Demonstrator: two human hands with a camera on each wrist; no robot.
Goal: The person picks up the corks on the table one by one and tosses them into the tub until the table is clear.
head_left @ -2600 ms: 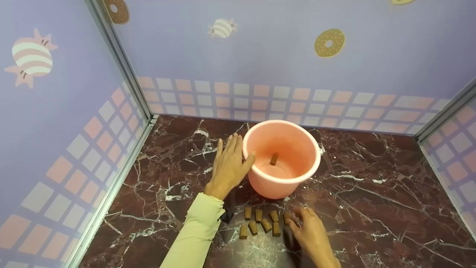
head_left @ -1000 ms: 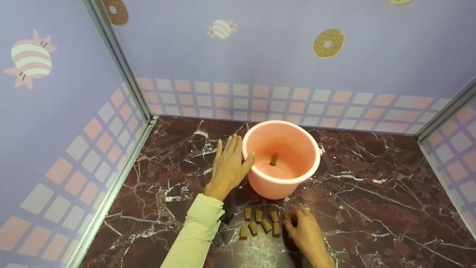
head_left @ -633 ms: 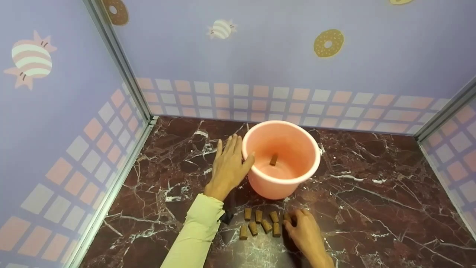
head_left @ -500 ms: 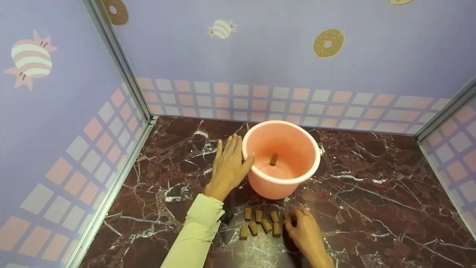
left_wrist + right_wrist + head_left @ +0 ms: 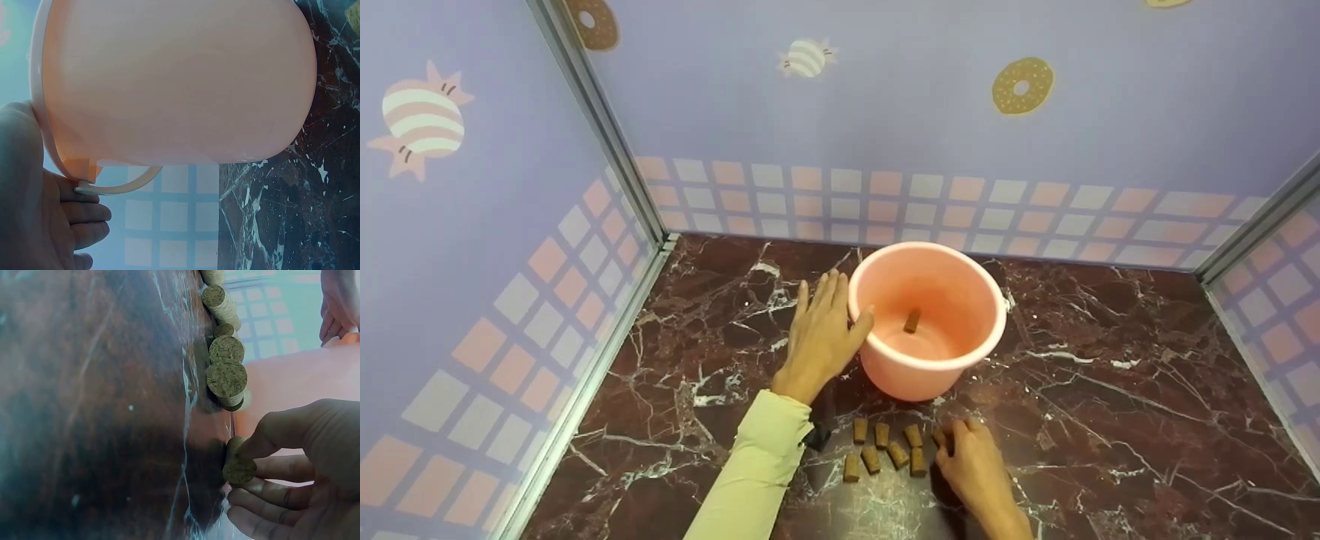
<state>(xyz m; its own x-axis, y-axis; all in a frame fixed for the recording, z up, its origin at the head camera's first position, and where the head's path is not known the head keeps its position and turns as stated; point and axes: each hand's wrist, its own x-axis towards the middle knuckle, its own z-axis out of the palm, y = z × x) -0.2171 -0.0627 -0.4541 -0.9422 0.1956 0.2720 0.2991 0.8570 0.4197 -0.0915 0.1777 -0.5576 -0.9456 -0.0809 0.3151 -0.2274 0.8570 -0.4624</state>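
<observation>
A pink bucket [image 5: 919, 379] stands upright on the dark marbled surface, its handle [image 5: 126, 185] hanging at the side. Inside on its floor lies one cork stopper [image 5: 913, 321]. My left hand [image 5: 821, 337] rests against the bucket's left rim, fingers extended along the outside and thumb over the edge. Several tapered cork stoppers [image 5: 898, 454] lie in two loose rows in front of the bucket. Just right of them, my right hand [image 5: 976, 465] pinches another cork stopper [image 5: 239, 469] between thumb and fingers, close over the surface.
Purple panels with printed sweets and checks [image 5: 825, 112] close off the back and both sides. Metal strips [image 5: 600, 112] run along their corners. A small black object [image 5: 816, 437] shows beside my left cuff.
Since the earliest frame, my right hand has shifted slightly and its fingers have closed around the cork stopper. My left hand, the bucket and the other corks have stayed put.
</observation>
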